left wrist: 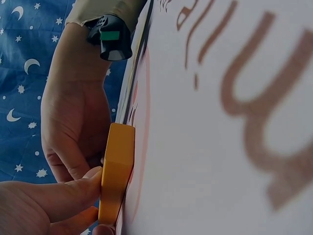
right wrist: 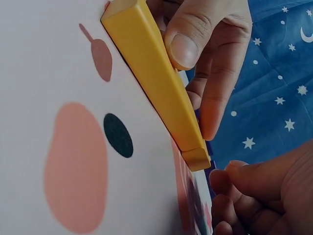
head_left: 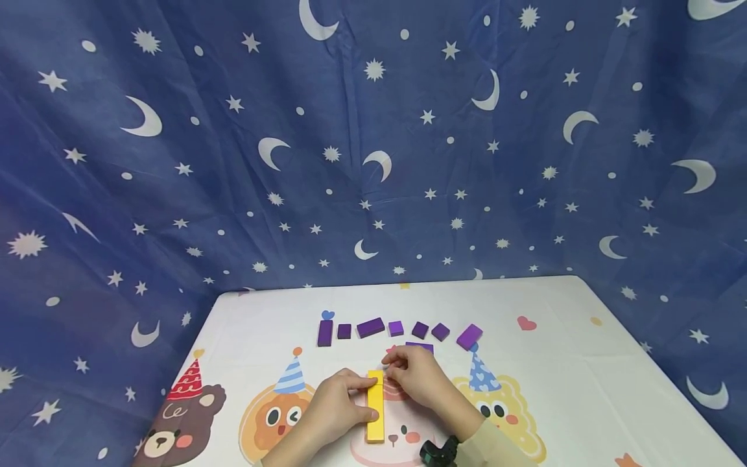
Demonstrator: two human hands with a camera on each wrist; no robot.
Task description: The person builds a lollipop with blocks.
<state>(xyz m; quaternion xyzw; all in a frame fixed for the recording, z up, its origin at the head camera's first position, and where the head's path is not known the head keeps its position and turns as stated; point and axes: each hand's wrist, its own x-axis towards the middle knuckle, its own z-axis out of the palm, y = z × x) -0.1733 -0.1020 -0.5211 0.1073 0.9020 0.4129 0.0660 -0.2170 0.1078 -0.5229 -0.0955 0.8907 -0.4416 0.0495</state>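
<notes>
On the table lies a long yellow block [head_left: 375, 421], pointing away from me, with a small yellow block [head_left: 376, 374] end to end at its far end. My left hand [head_left: 341, 402] holds the yellow pair from the left, its thumb on the long block and a fingertip near the joint. In the right wrist view the left thumb [right wrist: 186, 49] presses the side of the long block. Just beyond the small block is my right hand [head_left: 417, 376], fingers loosely bent, thumb and index tips close together. Nothing shows between them. A purple block [head_left: 421, 347] is partly hidden behind this hand.
Several purple blocks stretch in a loose row across the back, from an upright-pointing oblong [head_left: 325, 333] at left to a tilted oblong [head_left: 469, 336] at right. The white tablecloth [head_left: 572, 389] has cartoon prints. A blue starry curtain [head_left: 373, 162] hangs behind the table.
</notes>
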